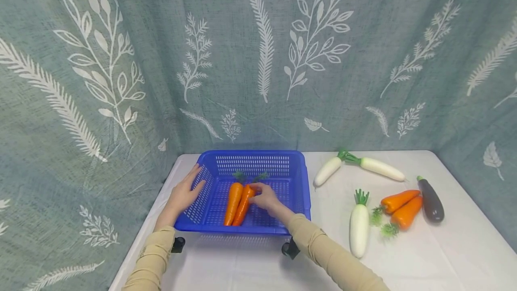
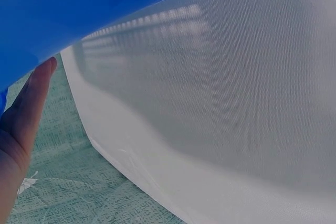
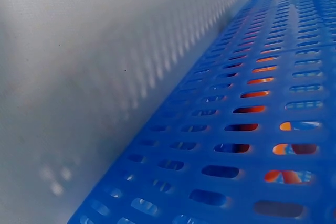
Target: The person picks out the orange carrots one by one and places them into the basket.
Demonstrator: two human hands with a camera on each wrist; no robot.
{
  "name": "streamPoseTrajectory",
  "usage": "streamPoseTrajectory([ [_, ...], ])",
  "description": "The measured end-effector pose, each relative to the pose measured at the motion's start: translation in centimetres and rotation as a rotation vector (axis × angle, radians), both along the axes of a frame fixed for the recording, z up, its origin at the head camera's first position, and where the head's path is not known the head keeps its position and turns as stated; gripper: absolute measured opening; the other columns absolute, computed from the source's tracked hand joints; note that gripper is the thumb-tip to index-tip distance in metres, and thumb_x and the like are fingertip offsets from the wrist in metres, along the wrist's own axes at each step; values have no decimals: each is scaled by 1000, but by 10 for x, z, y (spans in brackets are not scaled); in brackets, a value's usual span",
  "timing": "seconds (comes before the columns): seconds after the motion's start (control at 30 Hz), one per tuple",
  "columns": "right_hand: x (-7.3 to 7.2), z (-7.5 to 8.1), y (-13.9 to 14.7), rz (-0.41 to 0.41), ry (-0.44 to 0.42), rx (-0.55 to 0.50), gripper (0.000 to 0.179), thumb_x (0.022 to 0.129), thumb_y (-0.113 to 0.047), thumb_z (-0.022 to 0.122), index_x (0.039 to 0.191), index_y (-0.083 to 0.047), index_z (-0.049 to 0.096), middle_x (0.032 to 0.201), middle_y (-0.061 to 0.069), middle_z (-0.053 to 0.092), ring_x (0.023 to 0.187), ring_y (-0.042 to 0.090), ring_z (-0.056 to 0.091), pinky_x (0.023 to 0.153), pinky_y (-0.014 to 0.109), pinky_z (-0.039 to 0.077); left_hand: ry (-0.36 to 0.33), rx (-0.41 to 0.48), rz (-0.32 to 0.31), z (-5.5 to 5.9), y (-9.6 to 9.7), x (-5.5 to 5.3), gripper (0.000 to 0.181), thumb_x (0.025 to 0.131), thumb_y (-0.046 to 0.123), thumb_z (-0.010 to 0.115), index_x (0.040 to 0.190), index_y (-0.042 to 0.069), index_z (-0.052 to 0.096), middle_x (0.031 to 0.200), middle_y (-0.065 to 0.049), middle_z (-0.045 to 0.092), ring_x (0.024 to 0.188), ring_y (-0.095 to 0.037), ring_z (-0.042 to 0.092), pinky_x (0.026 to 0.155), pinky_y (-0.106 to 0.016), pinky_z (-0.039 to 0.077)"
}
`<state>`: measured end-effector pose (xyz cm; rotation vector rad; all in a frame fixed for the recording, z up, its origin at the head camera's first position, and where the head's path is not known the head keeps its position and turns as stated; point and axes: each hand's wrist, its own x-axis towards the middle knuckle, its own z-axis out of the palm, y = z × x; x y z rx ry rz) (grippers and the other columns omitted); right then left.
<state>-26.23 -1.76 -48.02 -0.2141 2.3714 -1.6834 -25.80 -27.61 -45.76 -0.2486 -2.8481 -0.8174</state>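
A blue plastic basket (image 1: 304, 183) with slotted walls stands on the table, two orange carrots (image 1: 232, 202) side by side in it, leafy tops toward the back. At the basket's left wall is my left hand (image 1: 183, 196), its fingers straight along the rim and the thumb spread apart; the left wrist view shows a finger (image 2: 37, 90) by the blue wall. My right hand (image 1: 266, 198) reaches over the front right of the basket and pinches the right-hand carrot (image 1: 244, 205) near its top. The right wrist view has only the slotted wall (image 3: 220, 129), with orange showing through.
Right of the basket lie several white radishes (image 1: 359, 230), two more orange carrots (image 1: 408, 212) and a dark eggplant (image 1: 432, 201). The white table (image 1: 234, 264) ends at a leaf-patterned curtain (image 1: 242, 116) behind and at the sides.
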Motion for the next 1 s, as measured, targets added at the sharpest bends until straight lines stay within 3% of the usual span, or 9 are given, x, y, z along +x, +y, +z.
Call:
streamPoseTrajectory([
  [0.13, 0, -1, 0, 39, -8, 0, 53, 74, 1, 67, 126, 3, 56, 126, 26, 56, 115, 40, 54, 93, 47, 50, -7, 1, 3, 0, 0, 0, 54, 99, 25, 46, 145, 0, 33, 154, -19, 26, 135, -45, 34, 108, -60, 30],
  [0.3, 1, 2, 0, 107, -67, -40, 59, 75, 5, 66, 132, 3, 51, 131, 29, 51, 117, 41, 53, 88, 46, 53, -10, -1, 8, 0, 0, -1, 54, 99, 25, 46, 146, 1, 33, 155, -19, 26, 134, -46, 35, 108, -60, 31],
  [0.63, 4, 3, 0, 250, -170, -19, 56, 81, 2, 65, 135, -2, 50, 125, 23, 54, 92, 23, 58, 84, 44, 55, -11, -3, 8, 1, 0, 0, 53, 99, 24, 46, 145, 0, 34, 154, -20, 27, 134, -46, 36, 108, -60, 31],
  [0.83, 7, 6, 0, 360, -255, 6, 56, 83, 0, 63, 137, -6, 49, 125, 20, 55, 90, 20, 59, 88, 44, 54, -11, -7, 12, 1, 0, -1, 53, 99, 24, 46, 145, 0, 34, 154, -20, 27, 134, -46, 36, 108, -60, 31],
  [1.0, 7, 6, 1, 391, -272, 2, 57, 83, 1, 61, 138, -4, 47, 122, 19, 57, 88, 19, 59, 86, 42, 55, -11, -5, 12, 0, 0, -1, 54, 99, 25, 46, 145, 0, 33, 154, -19, 27, 133, -46, 36, 108, -61, 31],
])
